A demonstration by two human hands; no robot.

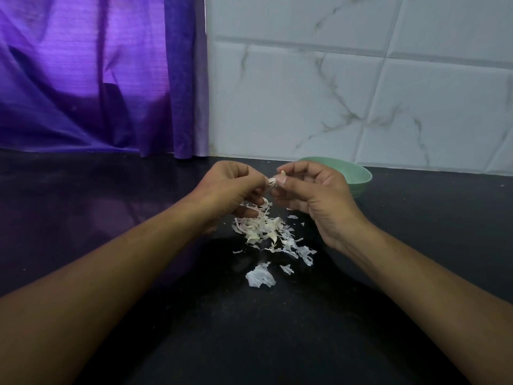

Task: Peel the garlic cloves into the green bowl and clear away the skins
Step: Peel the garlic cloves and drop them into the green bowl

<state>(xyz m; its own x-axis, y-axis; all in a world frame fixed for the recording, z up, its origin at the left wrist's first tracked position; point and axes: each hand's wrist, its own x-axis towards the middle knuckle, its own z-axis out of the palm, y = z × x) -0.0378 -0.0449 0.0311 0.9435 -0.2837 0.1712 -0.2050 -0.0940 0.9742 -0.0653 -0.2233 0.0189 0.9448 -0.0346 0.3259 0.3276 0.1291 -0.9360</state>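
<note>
One wide black speckled countertop (97,207) bears everything. The left hand (230,190) and right hand (313,195) meet above it, fingers curled, together pinching a small pale garlic clove (282,172). The round pale-green bowl (358,176) sits just behind the right hand. A heap of papery white skins and cloves (266,229) lies beneath the fingers.

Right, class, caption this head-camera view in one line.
Left hand and right hand pinch a garlic clove above a pile of skins on the black counter, green bowl behind.
</note>
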